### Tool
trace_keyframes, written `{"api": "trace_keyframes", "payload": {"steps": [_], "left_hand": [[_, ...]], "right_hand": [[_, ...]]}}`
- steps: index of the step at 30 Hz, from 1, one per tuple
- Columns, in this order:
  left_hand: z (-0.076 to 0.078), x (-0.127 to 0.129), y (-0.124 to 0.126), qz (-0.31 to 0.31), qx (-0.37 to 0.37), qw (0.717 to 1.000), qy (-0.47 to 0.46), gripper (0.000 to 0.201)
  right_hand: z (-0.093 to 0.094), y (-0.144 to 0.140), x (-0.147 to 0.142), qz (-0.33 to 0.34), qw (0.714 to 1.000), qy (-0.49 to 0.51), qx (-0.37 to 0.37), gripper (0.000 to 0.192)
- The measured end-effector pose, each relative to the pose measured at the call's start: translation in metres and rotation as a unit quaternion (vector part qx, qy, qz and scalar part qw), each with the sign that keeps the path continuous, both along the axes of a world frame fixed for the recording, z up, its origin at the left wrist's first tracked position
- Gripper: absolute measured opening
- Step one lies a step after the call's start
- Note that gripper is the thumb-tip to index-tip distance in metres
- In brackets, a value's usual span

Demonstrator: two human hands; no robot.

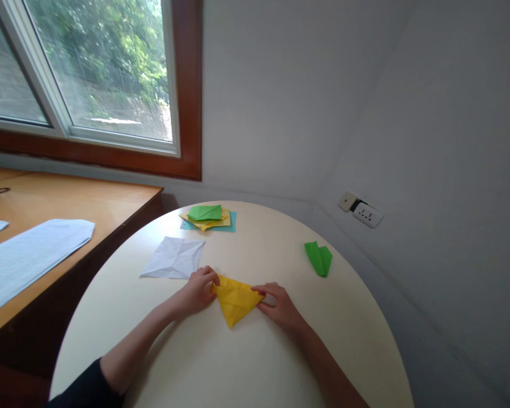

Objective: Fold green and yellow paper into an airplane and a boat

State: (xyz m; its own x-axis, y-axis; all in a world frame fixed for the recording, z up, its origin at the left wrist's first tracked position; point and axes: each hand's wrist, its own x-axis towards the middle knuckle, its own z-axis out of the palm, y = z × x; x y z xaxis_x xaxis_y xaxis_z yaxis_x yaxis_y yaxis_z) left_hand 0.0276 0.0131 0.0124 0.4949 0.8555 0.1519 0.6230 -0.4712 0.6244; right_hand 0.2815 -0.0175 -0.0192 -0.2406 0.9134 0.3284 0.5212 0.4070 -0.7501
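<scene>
Pressing both hands, left hand [200, 290] and right hand [280, 306], onto unmarked yellow paper [234, 299]

I see 2 bare forearms; a dark sleeve [89, 388] covers my left arm [140, 343] above the elbow.

Folded paper triangle [234, 299]: bright yellow, plain. Round counter [246, 362]: cream, no pattern. Creased sheet [174, 258]: white with faint fold lines. Small folded piece [318, 258] off to the right: solid green. Paper stack [208, 218]: green on top, yellow under it, teal at the bottom. Side desk [68, 204]: orange-brown wood. Sheet on the desk [25, 255]: pale blue-white. Window frame [189, 102]: reddish brown. Walls [301, 85]: grey-white. Wall socket [368, 214]: white. Sleeve [85, 388]: black.
</scene>
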Motion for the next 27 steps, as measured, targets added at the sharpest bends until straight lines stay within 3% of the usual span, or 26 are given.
{"api": "trace_keyframes", "payload": {"steps": [10, 15, 19, 23, 27], "left_hand": [[0.003, 0.0, 0.001, -0.01, -0.031, 0.995, -0.099, 0.014], [0.005, 0.002, 0.001, 0.008, -0.058, 0.991, -0.118, 0.016], [0.009, 0.004, 0.0, 0.007, -0.091, 0.984, -0.153, 0.015], [0.008, 0.009, -0.001, -0.002, -0.153, 0.963, -0.221, 0.018], [0.004, 0.013, -0.003, -0.018, -0.24, 0.925, -0.294, 0.028]], "right_hand": [[0.018, -0.008, -0.006, -0.015, 0.992, 0.116, -0.048, 0.028], [0.015, -0.006, -0.007, -0.005, 0.981, 0.188, -0.046, 0.021], [0.01, -0.003, -0.007, -0.01, 0.973, 0.218, -0.072, 0.026], [0.004, 0.0, -0.006, -0.02, 0.955, 0.273, -0.112, 0.032], [0.0, 0.001, -0.007, -0.037, 0.931, 0.337, -0.137, 0.032]]}}
